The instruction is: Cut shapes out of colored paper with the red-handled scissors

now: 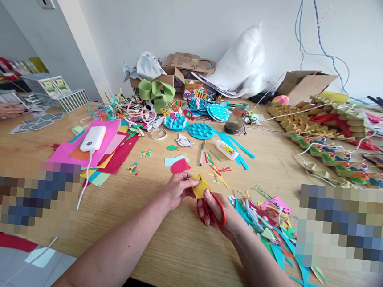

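Note:
My left hand (pixel 178 190) pinches a small piece of yellow paper (pixel 199 185) over the table, near its front. Red-handled scissors (pixel 222 212) are gripped in my right hand (pixel 223 211), whose thumb and fingers go through the loops; the blades are mostly hidden at the yellow paper. Just beyond my hands lie a red paper piece (pixel 180 165) and a light blue strip (pixel 171 161). Farther off are a green paper cutout (pixel 173 147), a white fish-shaped cutout (pixel 184 140), a pen (pixel 201 155) and a glue bottle (pixel 227 149).
Coloured paper sheets (pixel 123 155) with a white power bank (pixel 93 138) lie left, its cable trailing off the table. Paper scraps (pixel 277 231) spread right. Behind stand blue decorated discs (pixel 201 130), a glass jar (pixel 236 120) and egg cartons (pixel 284 116). Another person's hand (pixel 3 108) is far left.

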Demonstrator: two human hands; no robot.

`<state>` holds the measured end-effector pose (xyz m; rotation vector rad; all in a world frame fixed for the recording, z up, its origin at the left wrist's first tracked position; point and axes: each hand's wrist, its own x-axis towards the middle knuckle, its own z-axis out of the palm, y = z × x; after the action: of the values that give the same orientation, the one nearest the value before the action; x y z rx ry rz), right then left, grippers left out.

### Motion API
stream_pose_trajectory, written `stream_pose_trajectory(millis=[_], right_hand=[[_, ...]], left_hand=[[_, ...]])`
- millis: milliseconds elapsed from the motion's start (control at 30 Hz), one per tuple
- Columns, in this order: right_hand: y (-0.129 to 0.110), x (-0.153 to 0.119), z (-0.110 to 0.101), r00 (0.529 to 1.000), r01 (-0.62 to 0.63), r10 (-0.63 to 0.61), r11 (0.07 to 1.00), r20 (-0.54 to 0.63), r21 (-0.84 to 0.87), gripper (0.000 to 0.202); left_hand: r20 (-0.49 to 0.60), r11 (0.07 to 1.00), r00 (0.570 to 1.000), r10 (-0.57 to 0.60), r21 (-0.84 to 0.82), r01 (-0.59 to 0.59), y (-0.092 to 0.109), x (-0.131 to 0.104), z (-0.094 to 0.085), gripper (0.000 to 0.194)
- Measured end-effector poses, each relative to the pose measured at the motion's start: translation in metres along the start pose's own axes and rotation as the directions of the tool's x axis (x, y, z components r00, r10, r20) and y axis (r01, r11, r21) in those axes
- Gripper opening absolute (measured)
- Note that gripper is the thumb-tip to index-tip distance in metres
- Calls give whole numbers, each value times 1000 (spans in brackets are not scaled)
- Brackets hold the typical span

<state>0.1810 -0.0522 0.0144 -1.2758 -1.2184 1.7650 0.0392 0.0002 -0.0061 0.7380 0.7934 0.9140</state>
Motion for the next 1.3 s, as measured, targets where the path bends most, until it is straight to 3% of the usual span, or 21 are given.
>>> stream_pose_trajectory(millis=[267,500,1300], right_hand=[[3,3,-3,1000,7,-7,1000,4,-14,55],[3,3,-3,1000,2,-2,999,1,-44,57],[11,6,-7,998,63,-62,996,23,-66,50]], left_hand=[[10,999,1000,23,41,-24,0,-1,0,24],[-50,997,998,46,60,-43,0,0,0,25],[4,992,998,57,110,-57,2,-3,0,22]])
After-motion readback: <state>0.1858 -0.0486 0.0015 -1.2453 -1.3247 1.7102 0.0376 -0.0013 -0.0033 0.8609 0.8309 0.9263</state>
